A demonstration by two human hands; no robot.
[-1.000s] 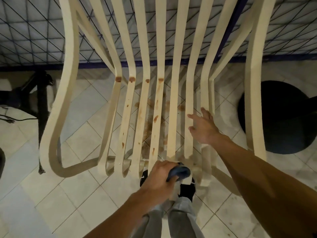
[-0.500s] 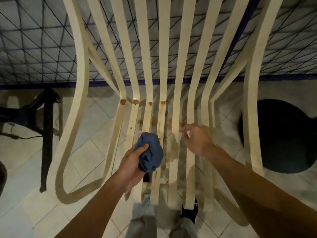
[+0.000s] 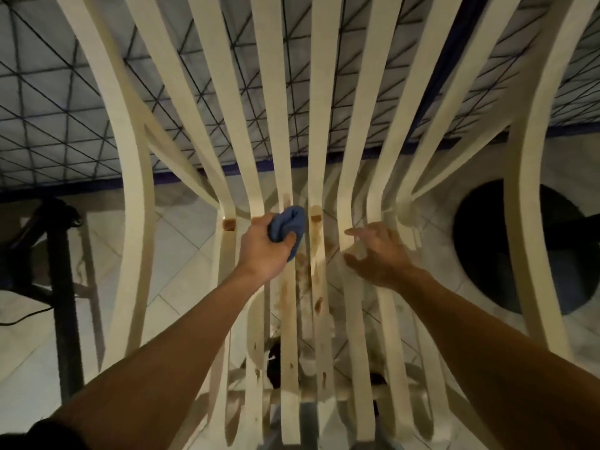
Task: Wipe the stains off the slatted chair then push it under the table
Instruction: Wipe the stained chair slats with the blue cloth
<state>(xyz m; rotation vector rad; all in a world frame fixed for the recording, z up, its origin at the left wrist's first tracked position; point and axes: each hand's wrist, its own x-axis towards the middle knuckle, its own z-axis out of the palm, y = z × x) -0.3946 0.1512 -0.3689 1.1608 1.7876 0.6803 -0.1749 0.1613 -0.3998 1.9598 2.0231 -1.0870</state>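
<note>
Left hand: The left hand [image 3: 264,251] is closed tight around a bunched-up blue cloth [image 3: 287,225]. The thumb and fingers wrap it, and a lump of cloth pokes out past the fist.
Cloth: It sits on a middle slat of the chair [image 3: 136,190], right at the bend where the seat turns up into the back.
Right hand: The right hand [image 3: 378,254] holds nothing. Its fingers are apart and a little bent. It is over the chair slats just right of the cloth. It looks blurry, so I cannot tell if it touches the wood.
Chair: It is pale, made of long thin slats, with a wide curved rail on each side. It fills most of the view, and both of the person's arms reach in over the front of its seat.
Stains: Brown stains [image 3: 285,293] run down the middle seat slats, from just under the cloth toward the chair's front. Small brown spots also sit at the bend, on the slats left and right of the cloth.
Table: The table [image 3: 65,125] is behind the chair's back. It shows a gray top with dark crossed lines and a blue edge. The chair's seat is out in front of that edge.
Floor: Pale floor tiles [image 3: 181,254] show under the chair.
Black stand: A black stand [image 3: 63,287] is to the left of the chair.
Round thing: A dark round thing [image 3: 487,248] lies on the floor to the right of the chair, partly behind the right side rail.
Shoe: A dark shoe [image 3: 276,362] shows between the slats near the chair's front.
</note>
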